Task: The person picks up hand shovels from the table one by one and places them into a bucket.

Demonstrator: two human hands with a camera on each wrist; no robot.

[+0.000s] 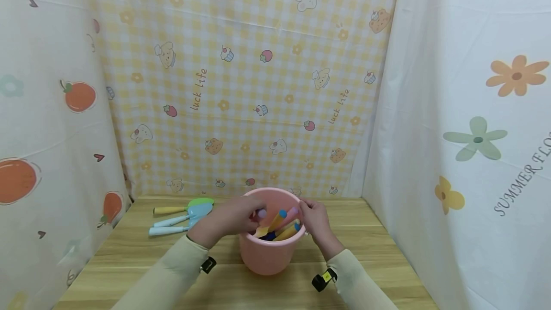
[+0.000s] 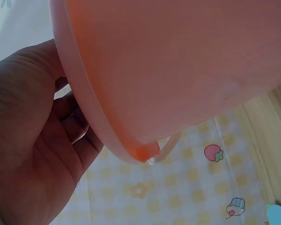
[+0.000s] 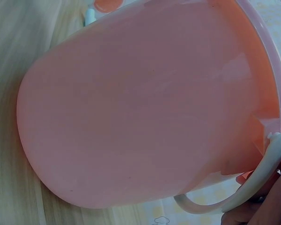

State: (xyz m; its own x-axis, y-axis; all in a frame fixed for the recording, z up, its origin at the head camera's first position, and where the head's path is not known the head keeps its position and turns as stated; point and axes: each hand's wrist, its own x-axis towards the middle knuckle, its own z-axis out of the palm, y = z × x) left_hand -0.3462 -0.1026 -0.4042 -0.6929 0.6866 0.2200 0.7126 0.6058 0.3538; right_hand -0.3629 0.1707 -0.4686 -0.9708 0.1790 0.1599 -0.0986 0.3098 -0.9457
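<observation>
A pink bucket (image 1: 269, 252) stands on the wooden table (image 1: 379, 262), near the front. Several toy tools (image 1: 284, 226) with coloured handles stick up inside it. My left hand (image 1: 254, 214) reaches over the bucket's left rim, and its fingertips close on a lilac handle end (image 1: 261, 213). In the left wrist view my palm (image 2: 28, 140) lies against the rim (image 2: 91, 112) and the fingers go out of sight behind it. My right hand (image 1: 306, 209) grips the right rim, with its fingers (image 3: 271, 206) by the white bail handle (image 3: 253, 185).
On the table to the left of the bucket lie a green toy shovel with a yellow handle (image 1: 182, 207) and light blue toy shovels (image 1: 181, 221). Patterned cloth walls close in the back and both sides of the table.
</observation>
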